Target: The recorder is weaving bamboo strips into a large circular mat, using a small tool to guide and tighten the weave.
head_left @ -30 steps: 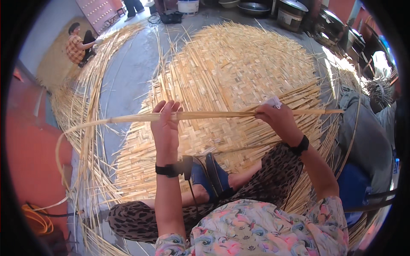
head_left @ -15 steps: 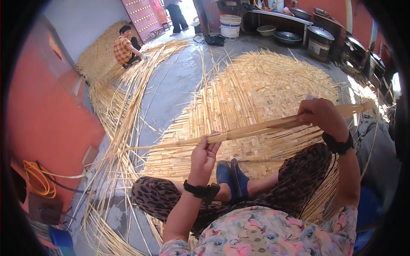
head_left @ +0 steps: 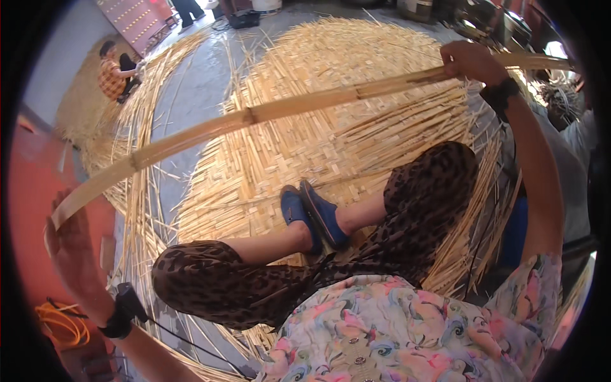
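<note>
A long flattened reed strip [head_left: 248,116] stretches diagonally across the view above my lap. My right hand [head_left: 471,63] is closed on it at the upper right, with the strip running on past my fingers. My left hand [head_left: 71,242] is at the far left, holding the strip's lower part; its fingers are partly in shadow. Below the strip lies a large woven reed mat [head_left: 305,57] with loose, unwoven splints along its edges. My blue shoes [head_left: 324,210] rest together on the mat between my bent legs.
A person [head_left: 114,79] in a checked shirt squats at the upper left beside loose reeds [head_left: 156,76]. Another person's legs [head_left: 188,11] stand by a pink studded door [head_left: 133,22]. A bucket [head_left: 267,5] and pots are at the back. An orange coiled hose [head_left: 60,321] lies lower left.
My right hand has risen toward the upper right, and my left hand has moved out to the far left and lower, so the strip now spans more of the view at a steeper slant.
</note>
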